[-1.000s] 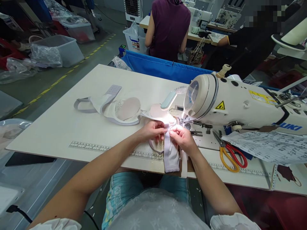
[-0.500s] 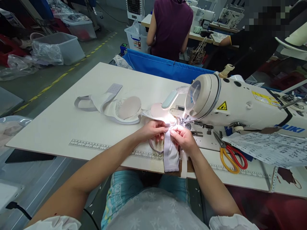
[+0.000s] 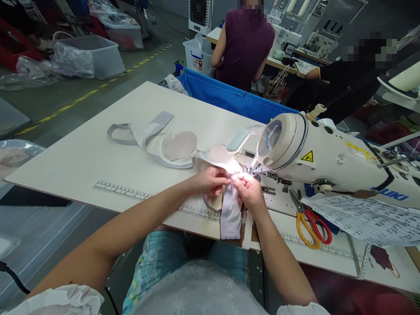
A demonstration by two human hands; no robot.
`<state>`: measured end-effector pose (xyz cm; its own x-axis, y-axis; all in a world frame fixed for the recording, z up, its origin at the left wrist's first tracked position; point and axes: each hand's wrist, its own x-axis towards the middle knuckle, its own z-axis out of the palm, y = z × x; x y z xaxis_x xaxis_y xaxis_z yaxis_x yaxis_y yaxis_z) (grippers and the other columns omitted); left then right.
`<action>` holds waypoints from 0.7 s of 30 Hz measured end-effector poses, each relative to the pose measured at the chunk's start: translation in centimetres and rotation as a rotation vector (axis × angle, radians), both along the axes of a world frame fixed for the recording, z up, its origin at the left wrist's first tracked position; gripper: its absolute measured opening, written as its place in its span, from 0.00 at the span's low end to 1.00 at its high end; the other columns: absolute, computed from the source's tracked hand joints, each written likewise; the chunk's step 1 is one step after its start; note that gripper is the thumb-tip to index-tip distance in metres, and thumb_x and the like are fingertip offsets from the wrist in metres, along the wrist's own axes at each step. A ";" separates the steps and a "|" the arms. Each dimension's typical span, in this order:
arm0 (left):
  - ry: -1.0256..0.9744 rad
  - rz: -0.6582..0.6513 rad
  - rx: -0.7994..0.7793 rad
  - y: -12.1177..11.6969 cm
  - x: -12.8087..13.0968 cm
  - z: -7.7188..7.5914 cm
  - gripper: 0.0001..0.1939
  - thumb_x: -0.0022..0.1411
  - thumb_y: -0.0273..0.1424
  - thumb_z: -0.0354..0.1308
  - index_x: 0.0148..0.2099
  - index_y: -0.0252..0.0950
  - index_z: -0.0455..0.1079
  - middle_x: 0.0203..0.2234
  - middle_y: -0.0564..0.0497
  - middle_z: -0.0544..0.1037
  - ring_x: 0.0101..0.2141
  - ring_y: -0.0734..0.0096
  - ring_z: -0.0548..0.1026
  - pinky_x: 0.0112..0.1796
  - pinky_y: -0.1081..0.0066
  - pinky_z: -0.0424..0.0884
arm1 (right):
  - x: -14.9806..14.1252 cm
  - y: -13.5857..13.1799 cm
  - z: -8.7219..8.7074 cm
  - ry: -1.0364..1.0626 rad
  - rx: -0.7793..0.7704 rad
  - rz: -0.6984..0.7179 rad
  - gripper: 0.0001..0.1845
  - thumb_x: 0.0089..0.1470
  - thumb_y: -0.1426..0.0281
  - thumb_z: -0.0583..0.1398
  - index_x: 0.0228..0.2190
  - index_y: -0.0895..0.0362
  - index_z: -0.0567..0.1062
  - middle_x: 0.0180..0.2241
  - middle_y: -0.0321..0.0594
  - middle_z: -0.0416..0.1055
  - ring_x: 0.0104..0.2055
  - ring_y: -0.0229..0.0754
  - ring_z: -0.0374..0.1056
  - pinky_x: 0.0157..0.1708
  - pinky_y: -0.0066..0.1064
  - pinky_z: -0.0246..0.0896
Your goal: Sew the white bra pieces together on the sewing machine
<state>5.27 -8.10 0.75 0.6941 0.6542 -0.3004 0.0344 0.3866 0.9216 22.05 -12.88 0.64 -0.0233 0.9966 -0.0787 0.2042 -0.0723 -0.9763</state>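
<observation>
A pale bra (image 3: 180,146) with pinkish cups lies across the white table, its far wing and strap stretched out to the left. Its near end runs up to the needle area of the sewing machine (image 3: 285,140). My left hand (image 3: 215,179) pinches the edge of the fabric just in front of the needle. Close beside it, my right hand (image 3: 247,187) also pinches the bra, fingertips almost touching the left ones. Below the hands a lilac-grey band (image 3: 231,216) hangs toward the table's front edge. A bright lamp washes out the stitching spot.
Scissors (image 3: 313,229) with orange and red handles lie right of my right hand, beside a printed sheet (image 3: 367,216). A ruler strip (image 3: 121,190) runs along the table front. Behind the table hangs a blue cloth bin (image 3: 226,96); two people sit beyond.
The camera view has shifted and tilted slightly. Both hands keep their pinch on the bra near the needle, with the hanging band a little more slanted.
</observation>
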 end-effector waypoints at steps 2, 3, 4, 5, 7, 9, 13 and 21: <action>0.020 -0.014 -0.019 -0.1 0.0 0.0 0.15 0.56 0.39 0.63 0.33 0.33 0.65 0.09 0.56 0.69 0.10 0.79 0.63 0.12 0.80 0.56 | -0.1 0.2 -0.1 0.038 -0.024 0.002 0.15 0.48 0.57 0.62 0.26 0.57 0.69 0.13 0.26 0.57 0.14 0.30 0.49 0.14 0.24 0.42; 0.023 -0.021 -0.032 -0.1 0.0 0.0 0.15 0.56 0.39 0.63 0.33 0.33 0.65 0.10 0.55 0.70 0.10 0.78 0.65 0.12 0.80 0.58 | -0.2 0.2 -0.1 0.063 -0.035 -0.005 0.15 0.48 0.58 0.62 0.26 0.57 0.68 0.12 0.26 0.57 0.14 0.30 0.49 0.14 0.24 0.41; 0.020 -0.028 -0.047 -0.2 0.0 0.1 0.15 0.55 0.39 0.63 0.33 0.33 0.64 0.11 0.53 0.72 0.11 0.76 0.67 0.13 0.79 0.60 | -0.2 0.3 -0.1 0.095 -0.045 -0.017 0.14 0.47 0.59 0.62 0.25 0.57 0.68 0.12 0.26 0.57 0.13 0.29 0.49 0.14 0.24 0.41; 0.010 -0.029 -0.064 -0.2 0.1 0.1 0.16 0.54 0.39 0.64 0.33 0.33 0.63 0.12 0.52 0.73 0.12 0.74 0.70 0.15 0.78 0.63 | -0.2 0.3 -0.2 0.133 -0.054 -0.032 0.14 0.47 0.60 0.63 0.25 0.57 0.68 0.12 0.26 0.58 0.13 0.29 0.49 0.13 0.24 0.41; -0.020 -0.020 -0.104 -0.4 0.2 0.3 0.17 0.52 0.36 0.66 0.34 0.34 0.62 0.16 0.49 0.76 0.17 0.70 0.75 0.20 0.76 0.69 | -0.3 0.4 -0.3 0.216 -0.066 -0.068 0.13 0.46 0.61 0.63 0.24 0.56 0.68 0.12 0.26 0.59 0.13 0.29 0.49 0.13 0.23 0.41; -0.042 0.003 -0.140 -0.5 0.2 0.5 0.18 0.50 0.34 0.68 0.34 0.33 0.62 0.19 0.46 0.78 0.22 0.67 0.78 0.24 0.74 0.73 | -0.3 0.5 -0.3 0.290 -0.082 -0.098 0.13 0.44 0.62 0.64 0.24 0.56 0.68 0.12 0.26 0.59 0.13 0.29 0.49 0.12 0.23 0.42; -0.064 0.045 -0.105 -0.5 0.2 0.6 0.16 0.50 0.34 0.68 0.33 0.32 0.65 0.22 0.47 0.79 0.27 0.67 0.80 0.26 0.76 0.73 | -0.4 0.6 -0.1 0.383 -0.126 -0.125 0.12 0.42 0.63 0.65 0.23 0.57 0.68 0.11 0.25 0.56 0.12 0.28 0.46 0.12 0.22 0.42; -0.043 0.041 0.039 0.1 -0.5 0.5 0.14 0.54 0.38 0.65 0.30 0.31 0.70 0.21 0.49 0.77 0.24 0.71 0.79 0.28 0.76 0.74 | -0.9 0.4 0.1 0.441 -0.104 -0.168 0.13 0.40 0.65 0.66 0.22 0.57 0.67 0.12 0.26 0.58 0.12 0.27 0.46 0.11 0.22 0.42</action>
<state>4.78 -8.04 1.28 0.6781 0.6931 -0.2446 -0.0203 0.3503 0.9364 21.18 -12.51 0.71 0.0839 0.9767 -0.1973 -0.2504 -0.1710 -0.9529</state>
